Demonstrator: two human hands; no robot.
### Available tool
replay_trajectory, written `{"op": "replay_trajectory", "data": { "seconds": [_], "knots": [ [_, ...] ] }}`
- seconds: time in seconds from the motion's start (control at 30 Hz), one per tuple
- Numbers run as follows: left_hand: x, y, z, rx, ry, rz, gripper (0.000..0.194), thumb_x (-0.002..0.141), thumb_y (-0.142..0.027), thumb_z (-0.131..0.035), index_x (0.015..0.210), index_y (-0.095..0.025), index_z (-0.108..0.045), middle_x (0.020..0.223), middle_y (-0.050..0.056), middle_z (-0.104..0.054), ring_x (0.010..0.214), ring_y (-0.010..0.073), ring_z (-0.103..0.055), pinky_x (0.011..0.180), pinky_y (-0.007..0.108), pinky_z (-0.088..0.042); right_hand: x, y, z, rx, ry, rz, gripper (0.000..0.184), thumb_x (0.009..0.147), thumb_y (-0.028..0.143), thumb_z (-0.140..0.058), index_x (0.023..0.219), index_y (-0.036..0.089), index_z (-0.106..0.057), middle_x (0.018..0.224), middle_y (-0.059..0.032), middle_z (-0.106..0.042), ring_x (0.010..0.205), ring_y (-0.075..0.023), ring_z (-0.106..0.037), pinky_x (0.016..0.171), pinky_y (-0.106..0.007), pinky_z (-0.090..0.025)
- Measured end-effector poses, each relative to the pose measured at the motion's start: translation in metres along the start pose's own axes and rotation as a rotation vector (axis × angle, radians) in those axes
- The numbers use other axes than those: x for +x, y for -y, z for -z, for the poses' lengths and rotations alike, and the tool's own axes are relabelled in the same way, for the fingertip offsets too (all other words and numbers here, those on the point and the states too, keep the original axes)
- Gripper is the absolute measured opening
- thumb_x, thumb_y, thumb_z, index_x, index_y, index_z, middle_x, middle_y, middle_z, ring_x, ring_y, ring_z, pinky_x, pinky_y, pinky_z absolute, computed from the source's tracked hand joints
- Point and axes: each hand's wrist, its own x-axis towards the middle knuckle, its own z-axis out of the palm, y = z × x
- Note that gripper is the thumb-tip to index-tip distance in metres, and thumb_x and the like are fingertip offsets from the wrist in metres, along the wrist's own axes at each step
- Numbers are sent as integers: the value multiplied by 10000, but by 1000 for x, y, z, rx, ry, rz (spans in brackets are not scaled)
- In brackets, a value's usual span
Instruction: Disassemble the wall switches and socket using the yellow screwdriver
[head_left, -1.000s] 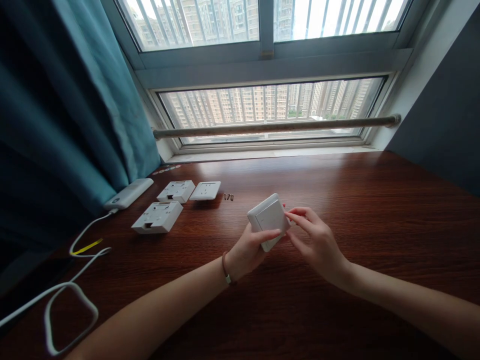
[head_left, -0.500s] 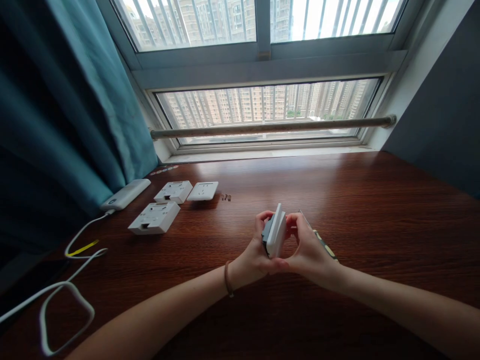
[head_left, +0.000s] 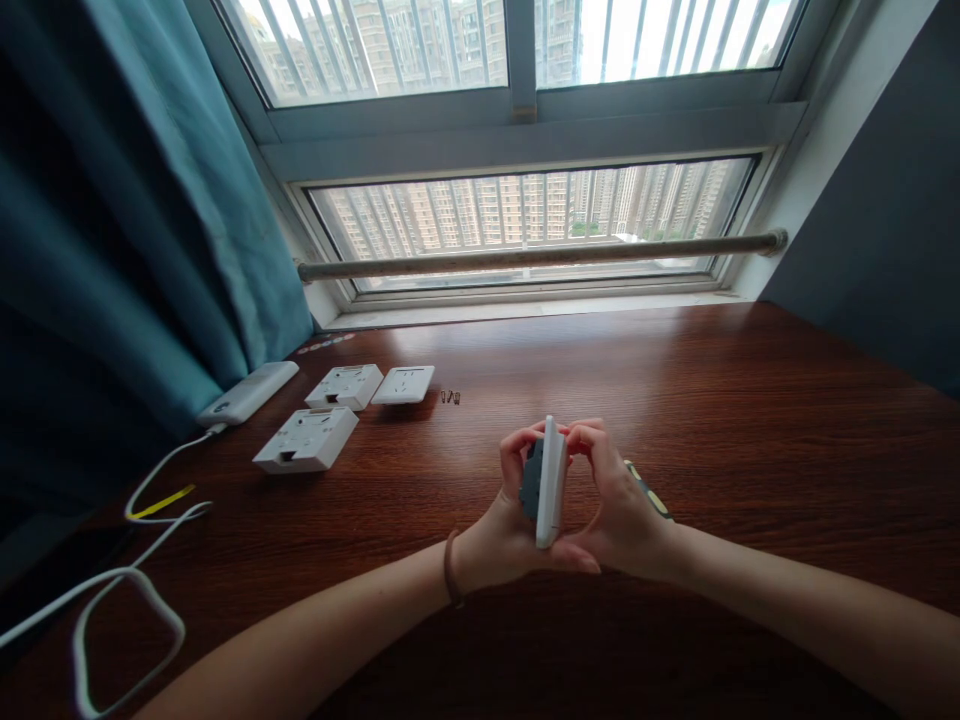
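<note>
A wall socket (head_left: 551,485) stands on edge between my hands, above the table. Its white faceplate turns to the right, and its dark grey back (head_left: 532,480) points left. My left hand (head_left: 504,520) is closed around the grey back, with its thumb reaching below the plate. Curled fingers of my right hand (head_left: 619,510) meet the upper right side of the plate. Part of the socket's face is hidden by its angle. Just beyond the right hand, a dark and yellow handle (head_left: 649,490), apparently a screwdriver's, lies on the table; its shaft is hidden.
On the left are two white mounting boxes (head_left: 306,440), a second socket panel (head_left: 403,385) and several small screws (head_left: 451,397). A white power bank (head_left: 249,392) with a white cable (head_left: 142,580) lies near the curtain (head_left: 247,270). A yellow strip (head_left: 163,502) rests by the cable.
The socket has turned more upright and edge-on. Its white layers, which looked slightly apart, now appear as one plate. My left thumb has stretched out to the right below it.
</note>
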Motion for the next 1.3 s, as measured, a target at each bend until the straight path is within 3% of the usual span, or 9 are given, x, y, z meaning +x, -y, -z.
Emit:
{"op": "replay_trajectory", "data": {
  "seconds": [0.33, 0.53, 0.63, 0.77, 0.87, 0.97, 1.07, 1.17, 1.3],
  "knots": [
    [-2, 1, -2, -56, 40, -11, 932, 403, 59, -745, 1113, -344, -295, 1282, 30, -303, 1217, 274, -333, 1030, 429, -239, -3, -1, -2, 18, 8, -14, 814, 356, 328, -820, 999, 219, -332, 977, -54, -379, 847, -199, -465, 720, -339, -452],
    [6, -4, 5, -194, -118, 166, 830, 538, -64, -727, 1187, -330, -283, 1330, 52, -329, 1205, 243, -370, 1025, 404, -271, 13, -5, 16, -85, 89, 20, 615, 579, 417, -716, 1044, 190, -384, 1018, -90, -448, 931, -217, -489, 785, -347, -443],
    [13, -11, 11, -266, -221, 262, 791, 571, -134, -724, 1231, -295, -320, 1284, 63, -416, 1178, 243, -404, 1020, 410, -285, 22, -14, 38, -445, 137, -211, 315, 746, 447, -552, 875, 174, -465, 866, -94, -539, 795, -233, -558, 694, -383, -453],
    [20, -14, 18, -393, -285, 360, 594, 631, -201, -682, 1174, -217, -443, 1197, 79, -505, 1134, 249, -447, 1013, 413, -299, 18, -29, 57, -871, 432, -594, 283, 689, 407, -605, 731, 145, -509, 775, -176, -590, 677, -330, -599, 559, -424, -434],
    [23, -11, 22, -262, -297, 385, 660, 608, -149, -693, 1196, -223, -403, 1224, 95, -471, 1123, 250, -454, 1001, 426, -310, 16, -36, 60, -795, 552, -662, 153, 708, 255, -560, 609, 158, -496, 728, -165, -609, 670, -305, -613, 558, -378, -434],
    [25, -8, 26, 28, -245, 247, 962, 491, -96, -759, 1263, -312, -226, 1304, 85, -345, 1189, 258, -375, 973, 457, -348, 21, -28, 58, -688, 492, -691, 123, 781, 178, -400, 695, 151, -483, 654, -99, -590, 572, -199, -597, 492, -288, -430],
    [24, -4, 30, 227, -196, 95, 1091, 455, -145, -790, 1254, -398, -91, 1361, 69, -166, 1179, 260, -383, 898, 450, -437, 23, 2, 57, -151, 321, -715, 181, 856, 226, -265, 829, 169, -435, 605, 10, -505, 441, -96, -505, 383, -188, -381],
    [23, 2, 34, 360, -194, -47, 1113, 418, -206, -811, 1220, -441, -75, 1367, 73, -91, 1074, 247, -476, 799, 402, -506, 17, 44, 53, 301, 373, -771, 249, 882, 300, -237, 840, 187, -455, 538, 70, -371, 329, -44, -322, 295, -148, -261],
    [20, 2, 33, 509, -258, -100, 1101, 417, -229, -813, 1220, -428, -87, 1343, 111, -172, 785, 156, -572, 643, 337, -535, 5, 73, 43, 364, 466, -864, 271, 879, 392, -309, 829, 184, -475, 490, 84, -331, 339, -38, -252, 288, -140, -222]
  ]
}}
